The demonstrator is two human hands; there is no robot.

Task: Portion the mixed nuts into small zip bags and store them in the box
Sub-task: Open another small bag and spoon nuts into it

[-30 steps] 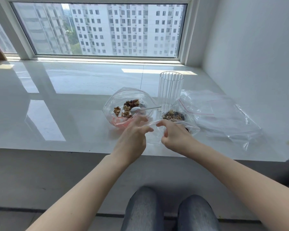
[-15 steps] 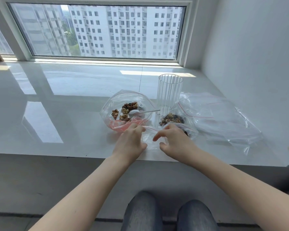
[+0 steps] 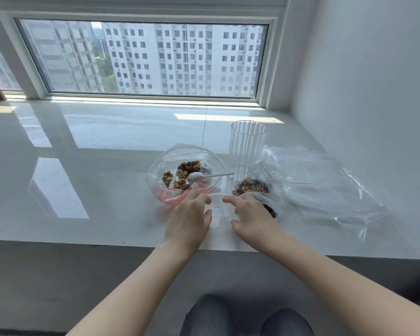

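your left hand (image 3: 188, 220) sits at lower centre of the frame, fingers curled, pinching the left end of the red-lined mouth of a small zip bag (image 3: 220, 214) that lies flat on the white sill (image 3: 95, 166); your right hand (image 3: 251, 220) is just to its right, forefinger stretched toward the same zip strip and thumb spread below, touching the bag; whether it actually pinches the plastic cannot be told; the two hands are close but apart, the clear bag showing between them; a large open bag (image 3: 184, 173), directly above your left hand, holds the mixed nuts (image 3: 183, 173) and a white spoon (image 3: 197, 175), its handle pointing right; a filled small bag of nuts (image 3: 255, 186) lies above your right hand, partly behind it; a ribbed clear cup (image 3: 246, 149) stands upright between the two, just above centre; a heap of empty zip bags (image 3: 320, 180) lies at the right of the frame, near the wall (image 3: 374, 81); a window (image 3: 143, 59) fills the upper frame; your knees (image 3: 209, 316) show at the bottom edge.
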